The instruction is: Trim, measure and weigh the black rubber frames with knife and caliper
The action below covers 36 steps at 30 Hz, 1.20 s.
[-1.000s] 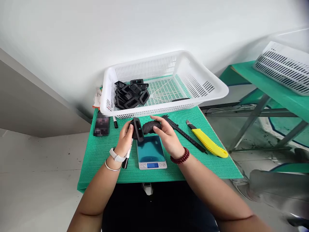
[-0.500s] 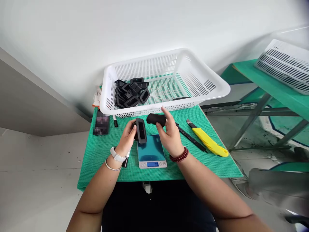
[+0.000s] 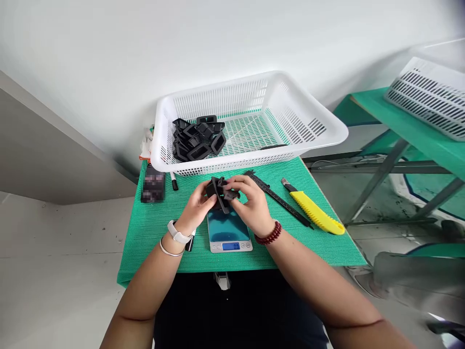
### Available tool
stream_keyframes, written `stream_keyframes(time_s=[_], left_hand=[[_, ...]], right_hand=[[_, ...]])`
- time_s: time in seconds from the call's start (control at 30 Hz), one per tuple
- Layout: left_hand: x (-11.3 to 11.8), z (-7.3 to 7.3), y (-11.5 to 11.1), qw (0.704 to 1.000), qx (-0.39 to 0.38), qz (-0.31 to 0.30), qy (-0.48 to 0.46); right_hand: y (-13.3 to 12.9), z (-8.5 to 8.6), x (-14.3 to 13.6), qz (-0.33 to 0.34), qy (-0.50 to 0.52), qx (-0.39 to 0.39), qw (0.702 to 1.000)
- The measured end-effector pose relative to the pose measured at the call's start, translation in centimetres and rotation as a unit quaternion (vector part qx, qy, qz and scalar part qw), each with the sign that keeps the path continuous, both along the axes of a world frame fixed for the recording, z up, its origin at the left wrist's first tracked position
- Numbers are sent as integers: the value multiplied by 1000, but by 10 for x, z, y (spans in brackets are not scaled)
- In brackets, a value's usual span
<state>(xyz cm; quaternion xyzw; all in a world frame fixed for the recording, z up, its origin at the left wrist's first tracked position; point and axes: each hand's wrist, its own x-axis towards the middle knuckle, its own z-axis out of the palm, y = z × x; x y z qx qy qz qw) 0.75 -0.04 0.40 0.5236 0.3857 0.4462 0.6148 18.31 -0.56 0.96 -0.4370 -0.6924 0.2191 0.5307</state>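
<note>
My left hand (image 3: 198,206) is closed on a black rectangular plastic frame (image 3: 213,192), tilted above the digital scale. My right hand (image 3: 252,201) pinches a smaller black piece (image 3: 230,195) at the frame's open side; its exact kind is unclear, and fingers partly cover where the two meet. Below both hands lies the digital scale (image 3: 229,231), its blue plate bare and its display lit, seemingly at 0.0. Many similar black frames (image 3: 199,139) are heaped at the left end of the white basket (image 3: 250,157).
A black caliper (image 3: 281,202) and a yellow utility knife (image 3: 316,213) lie to the right on the green-covered table (image 3: 156,252). One marker (image 3: 174,182) is by the basket, another (image 3: 189,243) beside my left wrist. A blurred dark box (image 3: 153,184) sits at left.
My right hand has moved left and brought the black piece against the frame's open side. The frame has turned and tilted in my left hand.
</note>
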Motion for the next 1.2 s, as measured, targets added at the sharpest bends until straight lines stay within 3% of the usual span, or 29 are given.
stream_keyframes(time_s=[0.3,0.47,0.9,1.2], left_hand=[[-3,1,1,997,50,22,48],[-3,5,1,988,106,21,112],[-5,6,-2,969,135,-7,206],[-7,6,-4,940,225,-48,252]], right_hand=[[1,-6,0,26,-95,66,993],[3,-10,-1,27,-125,69,989],[1,-11,-3,83,-149,72,983],[-1,-12,-7,24,-147,76,986]])
